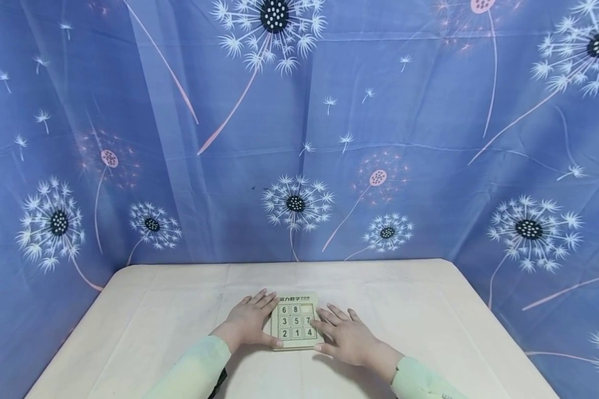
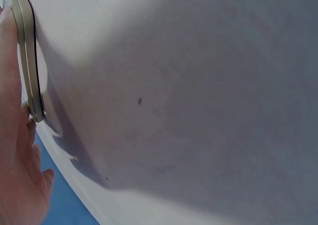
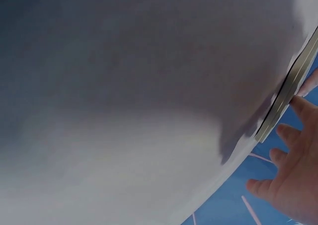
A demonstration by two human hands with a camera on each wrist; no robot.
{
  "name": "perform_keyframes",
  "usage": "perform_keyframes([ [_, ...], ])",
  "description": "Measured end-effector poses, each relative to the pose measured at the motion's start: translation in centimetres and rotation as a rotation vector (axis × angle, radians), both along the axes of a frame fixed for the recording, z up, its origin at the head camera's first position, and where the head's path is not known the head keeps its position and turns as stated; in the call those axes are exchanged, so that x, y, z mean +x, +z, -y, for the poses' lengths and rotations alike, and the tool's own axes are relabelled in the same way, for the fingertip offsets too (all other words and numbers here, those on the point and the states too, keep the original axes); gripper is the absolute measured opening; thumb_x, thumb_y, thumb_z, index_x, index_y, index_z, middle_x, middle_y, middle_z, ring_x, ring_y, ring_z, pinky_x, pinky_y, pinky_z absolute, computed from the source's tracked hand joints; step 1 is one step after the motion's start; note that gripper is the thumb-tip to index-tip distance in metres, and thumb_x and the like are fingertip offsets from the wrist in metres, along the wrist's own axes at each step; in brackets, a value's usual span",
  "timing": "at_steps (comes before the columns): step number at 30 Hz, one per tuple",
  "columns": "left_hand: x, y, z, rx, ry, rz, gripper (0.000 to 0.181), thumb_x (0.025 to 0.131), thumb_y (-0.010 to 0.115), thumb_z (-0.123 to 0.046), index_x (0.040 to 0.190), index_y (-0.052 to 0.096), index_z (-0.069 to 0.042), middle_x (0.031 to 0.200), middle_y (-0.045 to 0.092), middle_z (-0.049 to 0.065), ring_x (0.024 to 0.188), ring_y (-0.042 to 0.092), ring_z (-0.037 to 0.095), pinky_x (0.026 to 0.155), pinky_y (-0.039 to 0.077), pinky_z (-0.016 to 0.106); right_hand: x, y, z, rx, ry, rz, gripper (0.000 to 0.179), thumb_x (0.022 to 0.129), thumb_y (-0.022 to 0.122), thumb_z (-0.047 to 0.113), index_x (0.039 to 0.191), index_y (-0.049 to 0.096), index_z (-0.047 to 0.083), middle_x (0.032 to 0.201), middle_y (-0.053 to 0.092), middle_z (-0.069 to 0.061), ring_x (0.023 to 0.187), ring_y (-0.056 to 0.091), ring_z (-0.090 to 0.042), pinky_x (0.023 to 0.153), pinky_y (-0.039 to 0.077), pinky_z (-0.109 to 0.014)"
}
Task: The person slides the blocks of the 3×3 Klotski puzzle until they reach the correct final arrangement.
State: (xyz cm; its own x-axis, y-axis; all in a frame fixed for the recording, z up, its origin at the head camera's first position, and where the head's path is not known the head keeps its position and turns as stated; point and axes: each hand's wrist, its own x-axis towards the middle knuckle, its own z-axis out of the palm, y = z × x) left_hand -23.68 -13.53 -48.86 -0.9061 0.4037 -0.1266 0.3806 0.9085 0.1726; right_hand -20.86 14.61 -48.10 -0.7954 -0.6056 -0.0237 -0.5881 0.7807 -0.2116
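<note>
We see the number puzzle [image 1: 297,321] face up on the desk [image 1: 409,305], about mid-width, between the left hand [image 1: 249,321] and right hand [image 1: 349,337]. Pale cream-yellow frame, a bit taller than wide, dark numerals on square tiles [image 1: 296,333]. Near row 2 1 4, middle row 3 5 7, far row 6 8 plus an open slot [image 1: 306,308] at its right end. Dark title text [image 1: 294,298] along the far border. Wrist views give us the side wall: two stacked layers, thin seam.

Near desk edge is out of frame for us. Side edges well apart from the puzzle, so we have room left and right. Strip of bare surface beyond it, then the far edge, rounded corners. Behind that, blue dandelion-print cloth [image 1: 304,122].

Hands: both relaxed, fingers mostly straight, neither clenched. Left: thumb on the near left corner, fingers along the left side up to the far corner, touching without wrapping round. Right: fingers spread, thumb by the near right corner, one fingertip overlapping the right side at the 7; we can't tell if it presses tile or frame.
</note>
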Motion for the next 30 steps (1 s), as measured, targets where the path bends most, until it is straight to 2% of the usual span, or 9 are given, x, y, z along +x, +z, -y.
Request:
perform_keyframes([
  [12, 0.3, 0.2, 0.0, 0.013, 0.0, -0.004, 0.111, 0.073, 0.077, -0.074, 0.158, 0.039, -0.013, 0.168, 0.036, 0.003, 0.159, 0.029, 0.028, 0.13, 0.029, 0.051, -0.3, -0.3, 0.3, -0.007, -0.023, -0.013, 0.064, 0.099, 0.052, 0.062, 0.149, 0.055, 0.021, 0.163, 0.044, -0.01, 0.153, 0.037, -0.041, 0.119, 0.03, -0.075],
  [30, 0.1, 0.2, 0.0, -0.007, -0.005, -0.013, 0.11, 0.074, 0.076, -0.074, 0.159, 0.039, -0.013, 0.168, 0.036, 0.002, 0.159, 0.028, 0.028, 0.129, 0.03, 0.051, -1.2, -0.4, 0.5, -0.019, -0.036, -0.003, 0.063, 0.1, 0.051, 0.06, 0.148, 0.056, 0.02, 0.162, 0.044, -0.013, 0.152, 0.037, -0.042, 0.118, 0.03, -0.076],
])
